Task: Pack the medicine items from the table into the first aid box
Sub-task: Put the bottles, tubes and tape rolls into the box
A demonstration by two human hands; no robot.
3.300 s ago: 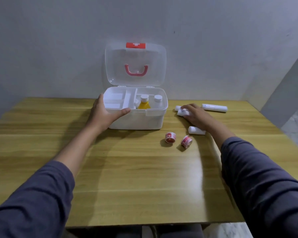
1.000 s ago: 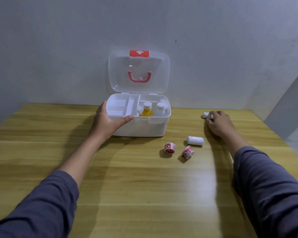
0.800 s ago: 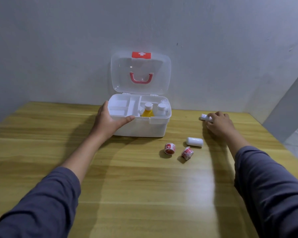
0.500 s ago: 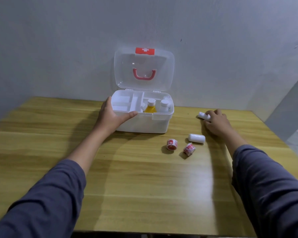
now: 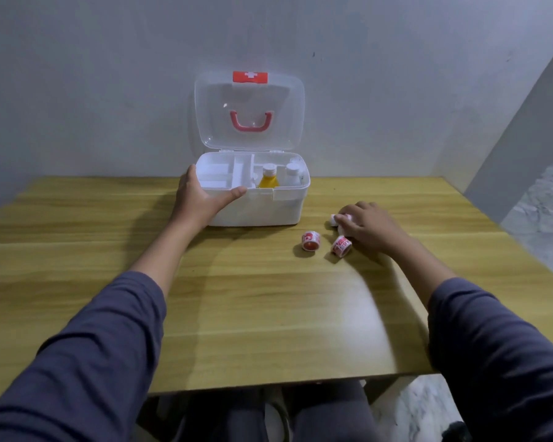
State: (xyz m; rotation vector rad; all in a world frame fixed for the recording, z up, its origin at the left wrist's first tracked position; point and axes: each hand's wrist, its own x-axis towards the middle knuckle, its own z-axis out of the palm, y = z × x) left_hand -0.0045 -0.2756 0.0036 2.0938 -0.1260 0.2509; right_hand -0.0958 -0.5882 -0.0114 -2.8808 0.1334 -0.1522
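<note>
The white first aid box (image 5: pixel 288 194) stands open at the back of the wooden table (image 5: pixel 237 298), its clear lid (image 5: pixel 249 100) upright. Inside its right half stand a yellow bottle (image 5: pixel 268 180) and a white bottle (image 5: pixel 292 175). My left hand (image 5: pixel 198 199) grips the box's front left corner. My right hand (image 5: pixel 371 228) rests on the table right of the box, fingers curled over a white tube (image 5: pixel 333 219) whose tip sticks out to the left. Two red-and-white tape rolls (image 5: pixel 311 241) (image 5: pixel 341 245) lie just in front of that hand. The small white bottle seen earlier is hidden under the hand.
A grey wall rises close behind the box. The table's right edge runs along a grey partition (image 5: pixel 524 138) with marble floor (image 5: pixel 543 212) beyond. The near table edge is above my knees.
My right hand closed on the white tube at the far right and brought it left, down beside the tape rolls. The left hand kept its hold on the box.
</note>
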